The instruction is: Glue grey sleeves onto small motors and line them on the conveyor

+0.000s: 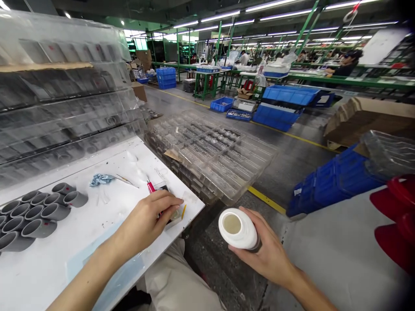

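Note:
My right hand (262, 246) is shut around a white rounded ceramic-looking cup (238, 229), its mouth facing up and showing a tan inside. My left hand (144, 222) rests curled at the edge of a white board (65, 263), over a small translucent round piece (175, 214). A pink marker (151, 186) runs under that hand, and a thin yellow stick (183, 211) lies beyond its fingertips. Several grey cups (39, 216) lie grouped at the board's left, with a crumpled blue cloth (101, 179) beyond them.
Stacked transparent plastic trays (207, 155) stand past the board, and a transparent rack (65, 90) of grey items rises at the left. Blue crates (337, 181), red objects (395, 216) and cardboard (366, 121) lie to the right. Co-workers (343, 65) sit far off.

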`<state>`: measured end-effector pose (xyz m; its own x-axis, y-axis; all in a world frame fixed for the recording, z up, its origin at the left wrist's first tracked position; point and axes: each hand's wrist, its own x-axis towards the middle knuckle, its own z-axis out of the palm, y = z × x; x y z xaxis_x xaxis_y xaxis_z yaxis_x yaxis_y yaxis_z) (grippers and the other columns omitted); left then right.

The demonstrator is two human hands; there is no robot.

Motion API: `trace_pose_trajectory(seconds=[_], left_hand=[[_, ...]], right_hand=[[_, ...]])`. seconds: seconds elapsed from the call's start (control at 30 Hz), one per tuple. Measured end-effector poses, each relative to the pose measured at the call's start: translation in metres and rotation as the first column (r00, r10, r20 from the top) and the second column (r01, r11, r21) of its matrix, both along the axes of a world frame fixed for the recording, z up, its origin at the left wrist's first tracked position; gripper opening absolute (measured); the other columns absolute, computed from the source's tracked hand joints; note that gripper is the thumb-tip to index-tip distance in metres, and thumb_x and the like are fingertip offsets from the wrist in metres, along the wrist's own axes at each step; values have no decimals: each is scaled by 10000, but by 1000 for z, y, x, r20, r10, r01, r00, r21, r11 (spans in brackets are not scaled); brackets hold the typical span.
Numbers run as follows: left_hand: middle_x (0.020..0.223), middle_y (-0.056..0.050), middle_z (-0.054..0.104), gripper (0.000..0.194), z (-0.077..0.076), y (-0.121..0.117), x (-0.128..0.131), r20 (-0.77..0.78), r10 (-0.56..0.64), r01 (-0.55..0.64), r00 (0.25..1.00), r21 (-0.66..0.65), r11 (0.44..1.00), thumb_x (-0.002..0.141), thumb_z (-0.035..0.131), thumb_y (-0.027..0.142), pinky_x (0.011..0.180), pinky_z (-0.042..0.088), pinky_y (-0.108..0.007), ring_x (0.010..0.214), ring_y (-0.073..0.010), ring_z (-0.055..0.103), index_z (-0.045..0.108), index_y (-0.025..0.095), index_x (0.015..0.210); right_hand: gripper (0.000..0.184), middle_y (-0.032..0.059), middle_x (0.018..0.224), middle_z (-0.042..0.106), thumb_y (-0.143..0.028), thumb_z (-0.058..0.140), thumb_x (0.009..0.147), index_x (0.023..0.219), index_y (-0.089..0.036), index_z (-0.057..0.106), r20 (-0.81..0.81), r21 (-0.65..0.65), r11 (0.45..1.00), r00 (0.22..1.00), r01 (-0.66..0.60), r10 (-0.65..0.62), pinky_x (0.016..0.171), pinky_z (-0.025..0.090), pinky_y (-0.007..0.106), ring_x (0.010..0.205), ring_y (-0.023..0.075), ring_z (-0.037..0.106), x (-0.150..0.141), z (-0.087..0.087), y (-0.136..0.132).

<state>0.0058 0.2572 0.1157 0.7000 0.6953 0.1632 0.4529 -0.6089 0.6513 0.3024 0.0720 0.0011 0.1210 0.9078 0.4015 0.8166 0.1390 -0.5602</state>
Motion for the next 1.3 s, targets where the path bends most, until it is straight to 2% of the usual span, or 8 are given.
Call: trace_pose_trajectory(seconds=[0.17,0.3,0.4,0.5,0.63,0.83,1.0,1.3], left_hand=[[1119,-37,833,293,5,8,-14,-31,47,-49,998,-58,997,1079,552,390,816,628,-312,996,-238,787,820,301,1158],[1244,-35,814,287,13,16,-34,-79,97,-101,992,-60,993,1017,636,422,790,598,-298,1079,-256,766,783,312,1237],[1026,-25,830,199,18,30,-51,-171,202,-209,964,-23,978,1000,602,368,761,543,-307,901,-234,754,771,271,1041],[836,-9,804,186,16,39,-59,-257,238,-255,937,-37,966,982,597,343,687,483,-313,751,-224,716,725,256,879],[795,-18,788,190,3,37,-48,-312,223,-253,924,-59,966,978,609,362,655,447,-323,735,-233,699,661,255,830],[769,9,735,114,-12,27,-29,-318,202,-234,926,-67,970,926,550,201,628,412,-317,676,-209,657,565,266,834],[772,-3,730,107,-12,22,-24,-325,200,-234,924,-69,970,895,548,157,622,402,-312,687,-213,668,570,258,865],[779,2,767,116,-11,12,-19,-296,173,-203,940,-75,976,980,532,203,623,397,-306,694,-222,702,637,252,975]], right_hand=[[804,143,1511,621,-438,843,909,1589,-279,443,-1,2,1000,1000,1,-1,1160,591,476,1374,363,663,-4,4,7],[780,139,1498,631,-443,833,918,1579,-279,454,-2,-12,1000,1000,-13,13,1151,598,475,1369,364,669,-15,6,12],[771,138,1465,655,-447,833,913,1571,-276,470,-6,-15,1000,1000,-13,13,1131,610,482,1330,366,693,-24,5,17],[765,147,1460,660,-465,827,917,1567,-269,475,-10,-19,1000,1000,-17,17,1109,623,485,1315,368,703,-33,3,21],[756,155,1470,650,-482,817,926,1560,-267,466,-25,-36,999,999,-34,33,1098,628,503,1312,371,703,-41,-1,24],[740,148,1480,641,-461,805,941,1566,-279,453,-47,-41,999,998,-35,33,1101,626,520,1331,381,689,-47,-2,21],[735,132,1479,650,-457,814,933,1562,-284,476,-55,-29,1000,999,-4,2,1095,630,509,1325,387,691,-44,-3,18],[746,129,1478,630,-461,819,942,1574,-282,465,-66,-48,999,998,1,-4,1136,600,499,1345,370,669,-41,-2,16]])
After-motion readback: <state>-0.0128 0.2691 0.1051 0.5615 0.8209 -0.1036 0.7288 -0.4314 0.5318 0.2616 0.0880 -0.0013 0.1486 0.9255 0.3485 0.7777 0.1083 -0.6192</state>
